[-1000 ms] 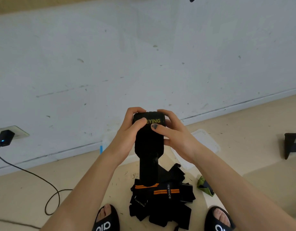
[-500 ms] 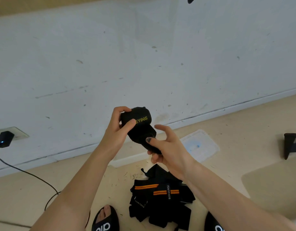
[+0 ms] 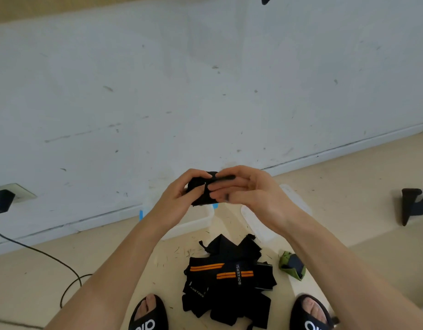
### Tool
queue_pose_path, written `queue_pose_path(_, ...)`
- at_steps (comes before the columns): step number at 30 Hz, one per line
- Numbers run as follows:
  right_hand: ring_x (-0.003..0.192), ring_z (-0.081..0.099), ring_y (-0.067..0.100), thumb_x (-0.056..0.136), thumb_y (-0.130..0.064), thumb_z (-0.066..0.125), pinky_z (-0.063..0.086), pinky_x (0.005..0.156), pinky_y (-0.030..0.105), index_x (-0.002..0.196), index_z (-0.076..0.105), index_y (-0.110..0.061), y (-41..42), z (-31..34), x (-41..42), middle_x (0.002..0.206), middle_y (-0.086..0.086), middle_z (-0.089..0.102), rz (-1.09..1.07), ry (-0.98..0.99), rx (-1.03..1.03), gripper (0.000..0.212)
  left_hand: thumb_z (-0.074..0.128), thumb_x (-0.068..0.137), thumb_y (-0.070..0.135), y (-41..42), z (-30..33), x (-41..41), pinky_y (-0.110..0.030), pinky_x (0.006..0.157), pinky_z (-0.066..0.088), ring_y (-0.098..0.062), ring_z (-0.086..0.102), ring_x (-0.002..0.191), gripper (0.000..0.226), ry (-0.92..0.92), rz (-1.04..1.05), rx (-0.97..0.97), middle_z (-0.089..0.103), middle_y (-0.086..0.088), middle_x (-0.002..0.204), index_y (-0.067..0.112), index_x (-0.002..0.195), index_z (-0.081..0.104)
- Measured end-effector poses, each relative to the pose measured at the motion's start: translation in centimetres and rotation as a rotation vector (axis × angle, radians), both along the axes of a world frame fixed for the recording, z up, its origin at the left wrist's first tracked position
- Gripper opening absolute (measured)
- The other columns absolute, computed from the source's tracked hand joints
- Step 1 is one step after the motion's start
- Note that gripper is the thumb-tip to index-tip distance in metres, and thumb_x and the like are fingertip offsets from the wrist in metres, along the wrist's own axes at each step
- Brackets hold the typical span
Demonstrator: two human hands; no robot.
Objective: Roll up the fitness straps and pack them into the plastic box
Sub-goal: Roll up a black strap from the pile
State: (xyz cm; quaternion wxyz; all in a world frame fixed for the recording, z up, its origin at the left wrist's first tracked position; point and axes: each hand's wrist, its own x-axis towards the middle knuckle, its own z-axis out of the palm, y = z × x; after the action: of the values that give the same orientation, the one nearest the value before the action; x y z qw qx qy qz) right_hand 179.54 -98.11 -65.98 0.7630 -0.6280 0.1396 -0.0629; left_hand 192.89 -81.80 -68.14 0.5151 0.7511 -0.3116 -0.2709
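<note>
At the far left a charger [image 3: 0, 202] sits in a wall socket, its cable [image 3: 39, 252] trailing over the floor [image 3: 372, 186]; nothing there belongs to the task.

The step in hand looks to be the finish of one roll: a black strap [image 3: 201, 190] is held up in front of the wall, wound tight, above the box [image 3: 201, 222] that stands on the floor by the wall edge; the lid [image 3: 298, 203] lies just beside the box to the right, largely hidden by the right forearm.

The left hand [image 3: 179, 198] grips the roll from the left, fingers curled over its top and thumb pressed against its near face; the right hand [image 3: 246, 191] meets it from the right, fingers laid fairly flat and close together, pinching what seems to be the strap's loose end against the roll; whether that end is fastened I cannot tell.

The next move probably calls for pressing the end down firmly, then lowering the roll into the box without letting it spring open.

Nearer, between the two sandalled feet, a pile [image 3: 227, 282] of unrolled black straps, some with orange stripes, lies on the floor; a small green thing [image 3: 292, 265] lies just right of the pile.
</note>
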Motion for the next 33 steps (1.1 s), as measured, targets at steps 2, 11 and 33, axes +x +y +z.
queue_pose_path(2,0.075,0.076,0.025,0.099,0.002,0.060,0.063,0.078,0.034,0.100,0.073,-0.003,-0.2,0.1,0.2,0.086,0.014,0.079,-0.093,0.009,-0.111,0.014,0.049,0.106,0.013,-0.1,0.3,-0.6,-0.013,0.079,0.051,-0.005,0.065,0.095,0.025,-0.005,-0.024,0.033,0.069,0.011,0.105,0.027,0.114,0.068)
queue_pose_path(11,0.070,0.051,0.008,0.100,-0.022,0.066,0.043,0.067,0.023,0.083,0.072,-0.013,0.3,-3.0,1.9,0.082,-0.001,0.054,-0.396,0.043,-0.510,0.021,0.047,0.108,0.034,-1.0,0.3,-2.5,-0.025,0.076,0.045,-0.004,0.056,0.081,0.020,0.114,-0.051,-0.036,0.058,0.014,0.086,0.024,0.096,0.059)
queue_pose_path(33,0.103,0.065,0.026,0.102,-0.037,0.056,0.059,0.087,0.043,0.123,0.065,-0.020,-2.5,-3.8,-2.7,0.121,0.013,0.065,-0.193,0.419,0.254,0.029,0.059,0.094,0.025,-4.7,-3.5,-5.3,-0.022,0.081,0.050,0.000,0.062,0.098,0.027,-0.016,-0.145,0.038,0.064,0.021,0.109,0.046,0.111,0.062)
